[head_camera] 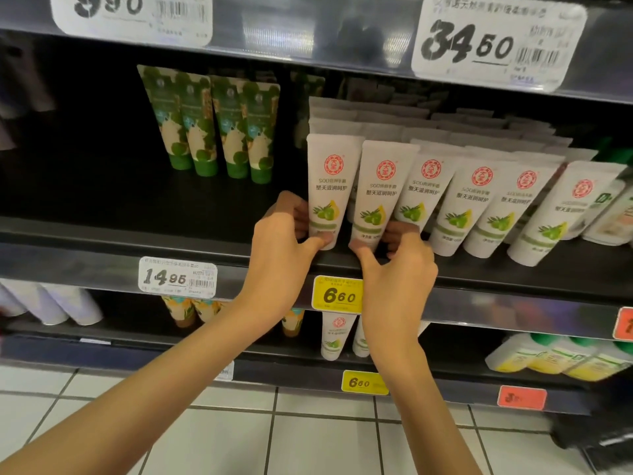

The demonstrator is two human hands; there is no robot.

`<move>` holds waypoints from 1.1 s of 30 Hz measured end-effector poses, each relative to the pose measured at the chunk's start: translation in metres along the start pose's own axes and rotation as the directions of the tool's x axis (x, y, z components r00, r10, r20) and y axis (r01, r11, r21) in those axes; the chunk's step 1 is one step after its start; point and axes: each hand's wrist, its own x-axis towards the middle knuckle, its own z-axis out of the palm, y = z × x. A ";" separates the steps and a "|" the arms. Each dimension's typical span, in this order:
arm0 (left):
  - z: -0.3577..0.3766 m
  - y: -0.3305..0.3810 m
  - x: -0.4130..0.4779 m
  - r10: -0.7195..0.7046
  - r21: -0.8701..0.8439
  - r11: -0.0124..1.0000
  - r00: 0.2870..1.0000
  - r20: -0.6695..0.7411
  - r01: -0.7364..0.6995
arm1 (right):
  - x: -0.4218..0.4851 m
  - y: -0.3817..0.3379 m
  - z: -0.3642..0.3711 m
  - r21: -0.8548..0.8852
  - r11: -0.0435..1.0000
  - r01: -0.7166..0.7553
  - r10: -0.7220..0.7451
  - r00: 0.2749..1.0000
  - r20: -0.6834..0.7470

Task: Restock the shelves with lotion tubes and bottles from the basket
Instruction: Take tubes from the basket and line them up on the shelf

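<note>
Hands meet at the centre of the frame, on the middle shelf (102,234). I have the left hand (284,231) pinching the foot of the leftmost white hand-cream tube (330,180) — thumb across the front, fingers curled round behind its left side. The right hand (400,258) grips the neighbouring tube (378,186) the same way, thumb on the front of its base, fingers wrapped round its right side. Both tubes stand cap-down at the shelf's front edge, just above the yellow price tag (337,295), close beside each other and backed by further ranks of the same tube.

Right of centre, the row of white tubes (479,200) tilts more and more toward the right edge of the frame. Green-patterned tubes (212,125) stand in the upper left, well apart. A dark blurred shape (596,437) at lower right may be the basket; I cannot tell.

My worry is the lean. These tubes balance on narrow caps, so a sideways nudge from the right hand's fingers could, I judge, tip the next tube and send the tilted row over in turn. Letting go before the caps sit flat risks either held tube sliding off the front lip — they stand very near it. Pushing them back too firmly could crowd the ranks behind.
</note>
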 end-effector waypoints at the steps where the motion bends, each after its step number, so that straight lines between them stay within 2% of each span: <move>1: 0.001 0.001 0.000 -0.002 -0.010 1.000 1.000 -0.001 0.002 | 0.000 0.000 0.002 -0.002 1.000 -0.001 0.001 1.000 -0.017; 10: 0.007 -0.001 0.002 -0.003 -0.075 0.997 0.999 -0.048 -0.001 | 0.000 0.002 0.011 -0.044 0.998 -0.033 0.028 0.994 -0.105; 17: 0.008 -0.002 0.004 -0.001 -0.073 0.997 0.999 -0.037 -0.002 | 0.001 0.000 0.007 -0.028 0.999 -0.044 0.042 0.996 -0.078; 21: 0.002 0.001 -0.002 -0.063 -0.092 0.994 0.998 -0.009 0.062 | -0.008 -0.003 -0.006 0.112 0.993 -0.044 0.046 0.999 -0.015; 24: -0.022 -0.001 -0.022 -0.133 -0.182 0.975 0.991 -0.007 0.130 | -0.033 -0.014 -0.013 0.197 0.979 0.057 -0.055 0.998 -0.014; 26: -0.053 -0.005 -0.044 -0.154 -0.204 0.966 0.988 0.025 0.156 | -0.052 -0.028 -0.013 0.309 0.948 0.072 -0.116 0.985 0.127; 28: -0.094 -0.014 -0.072 -0.169 -0.156 0.972 0.984 0.061 0.177 | -0.070 -0.048 -0.007 0.431 0.901 -0.047 -0.144 0.905 0.401; 30: -0.142 -0.025 -0.105 -0.214 -0.133 0.966 0.975 0.064 0.221 | -0.091 -0.068 0.001 0.452 0.877 -0.162 -0.207 0.723 0.660; 33: -0.217 -0.044 -0.158 -0.318 -0.090 0.945 0.948 -0.024 0.314 | -0.128 -0.093 0.014 0.435 0.872 -0.224 -0.302 0.453 0.839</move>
